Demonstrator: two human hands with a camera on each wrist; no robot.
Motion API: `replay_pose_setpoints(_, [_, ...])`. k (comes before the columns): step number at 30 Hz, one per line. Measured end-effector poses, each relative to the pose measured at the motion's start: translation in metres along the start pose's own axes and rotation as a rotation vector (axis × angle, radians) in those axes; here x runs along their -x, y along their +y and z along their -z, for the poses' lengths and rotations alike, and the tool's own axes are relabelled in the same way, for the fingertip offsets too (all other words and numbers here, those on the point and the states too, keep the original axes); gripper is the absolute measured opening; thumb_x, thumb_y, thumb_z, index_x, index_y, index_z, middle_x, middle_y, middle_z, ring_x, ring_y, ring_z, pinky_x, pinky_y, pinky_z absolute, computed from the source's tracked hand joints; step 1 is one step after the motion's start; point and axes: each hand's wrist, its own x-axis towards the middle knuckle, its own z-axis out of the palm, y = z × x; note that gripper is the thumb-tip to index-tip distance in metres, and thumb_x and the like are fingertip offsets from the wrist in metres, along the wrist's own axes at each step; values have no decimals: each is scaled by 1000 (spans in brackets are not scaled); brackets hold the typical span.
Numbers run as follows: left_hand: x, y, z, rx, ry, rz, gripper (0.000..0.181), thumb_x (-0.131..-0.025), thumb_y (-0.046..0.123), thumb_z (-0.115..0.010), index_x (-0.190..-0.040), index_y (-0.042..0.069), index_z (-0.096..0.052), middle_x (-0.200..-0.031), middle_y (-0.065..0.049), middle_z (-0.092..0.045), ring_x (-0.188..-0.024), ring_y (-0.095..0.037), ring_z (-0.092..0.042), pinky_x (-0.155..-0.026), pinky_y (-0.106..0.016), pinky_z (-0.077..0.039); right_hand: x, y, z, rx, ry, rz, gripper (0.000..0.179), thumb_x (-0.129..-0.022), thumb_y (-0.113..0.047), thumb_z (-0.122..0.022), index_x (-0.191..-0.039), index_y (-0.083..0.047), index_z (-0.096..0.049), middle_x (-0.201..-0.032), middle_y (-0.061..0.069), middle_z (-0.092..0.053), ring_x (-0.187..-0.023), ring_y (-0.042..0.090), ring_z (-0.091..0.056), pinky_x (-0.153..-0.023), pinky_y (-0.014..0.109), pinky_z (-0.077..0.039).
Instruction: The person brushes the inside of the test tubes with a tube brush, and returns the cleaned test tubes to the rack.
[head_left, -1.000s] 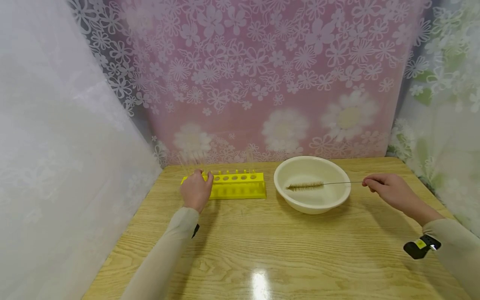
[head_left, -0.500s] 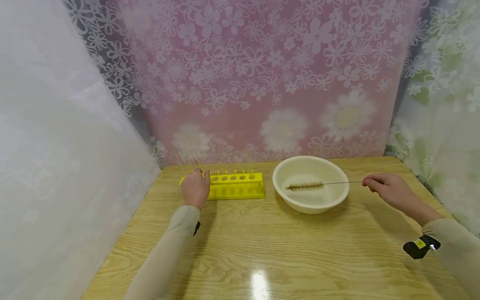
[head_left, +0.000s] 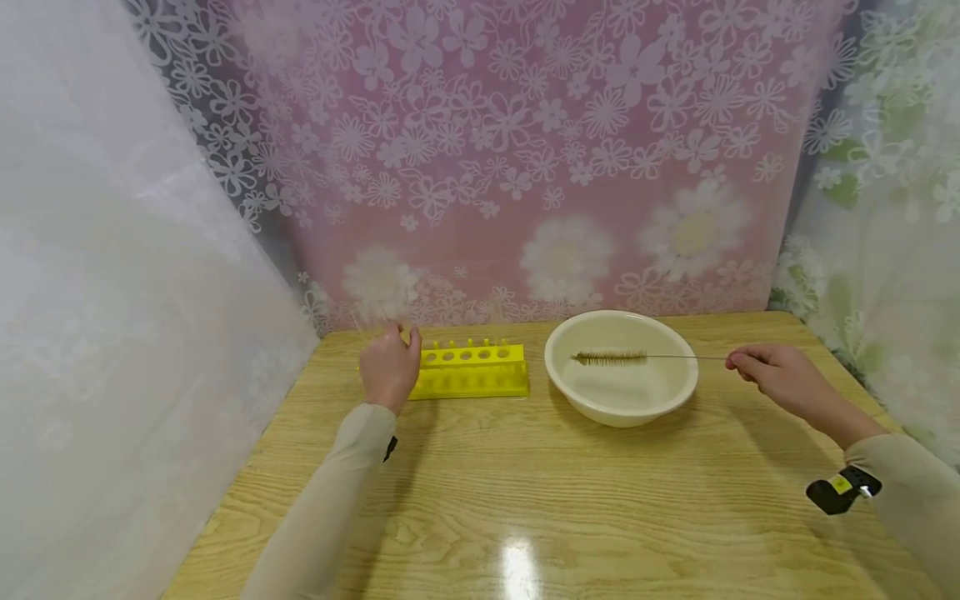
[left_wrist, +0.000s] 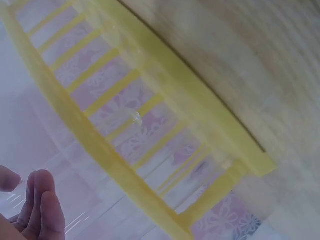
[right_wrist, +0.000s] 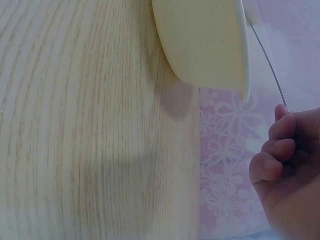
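Head view from over the person's shoulders: the left hand (head_left: 390,371) is at the left end of a yellow rack (head_left: 472,379), the right hand (head_left: 783,379) off to the right of a cream bowl (head_left: 600,410), both rack and bowl standing on the wooden surface (head_left: 480,492). From where I stand, the right grip pinches the end of a brush (head_left: 611,358), its bristles level over the bowl. The left grip looks closed on a clear tube (left_wrist: 136,118), thumb and fingers bent together, though glare blurs the contact; its rounded end shows between the rack's top bar and base. Another tube (head_left: 500,321) stands near the rack's right end.

I'd judge the step as drawing a tube out of the rack, brush at the ready. Next calls for lifting straight until the tube's end clears the hole, without knocking its neighbours.
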Motion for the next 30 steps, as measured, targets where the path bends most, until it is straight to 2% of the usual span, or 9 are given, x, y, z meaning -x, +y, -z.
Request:
replay_pose_setpoints(2, [-3,2,3,6,16,-15,37,-103,33,-55,-110,-1,-68,-59,-9,-64,-38,-16,-48,-37,-30,-37,-1,1,0,4,-3,-6,50,-111,-34,-34,-121,6,-62,-80,5,-52,-55,15,-36,-50,34,-34])
replay_pose_setpoints(10, [-14,8,17,41,92,-69,33,-103,31,-56,-107,0,-65,-67,-10,-67,-44,-22,-54,-39,-34,-41,-1,-1,0,23,-14,-19,51,-112,-36,-33,-119,5,-62,-80,6,-50,-61,15,-41,-54,33,-36])
replay_pose_setpoints(18, [-21,13,25,98,172,-154,26,-101,28,-57,-93,4,-62,-78,-10,-65,-53,-24,-58,-46,-37,-46,-1,-3,1,16,-14,-12,50,-112,-35,-32,-119,5,-61,-78,6,-48,-60,16,-40,-54,33,-35])
replay_pose_setpoints(22, [-19,19,27,123,160,-198,22,-99,25,-60,-95,4,-63,-75,-9,-64,-49,-21,-53,-45,-34,-43,0,-3,2,11,-16,-14,50,-112,-34,-32,-121,5,-60,-81,7,-50,-63,16,-41,-56,32,-36])
replay_pose_setpoints(26, [-13,29,27,163,115,-248,20,-97,22,-62,-108,5,-65,-75,-6,-62,-47,-16,-44,-43,-29,-37,-1,-4,3,-7,-22,-24,51,-112,-35,-31,-123,6,-60,-81,7,-50,-61,16,-41,-55,33,-36])
replay_pose_setpoints(30, [-4,41,24,216,71,-317,20,-97,20,-61,-111,7,-65,-75,-4,-59,-49,-14,-41,-45,-28,-36,0,-4,4,-27,-26,-32,52,-112,-36,-32,-124,6,-59,-77,5,-49,-59,15,-40,-54,34,-36])
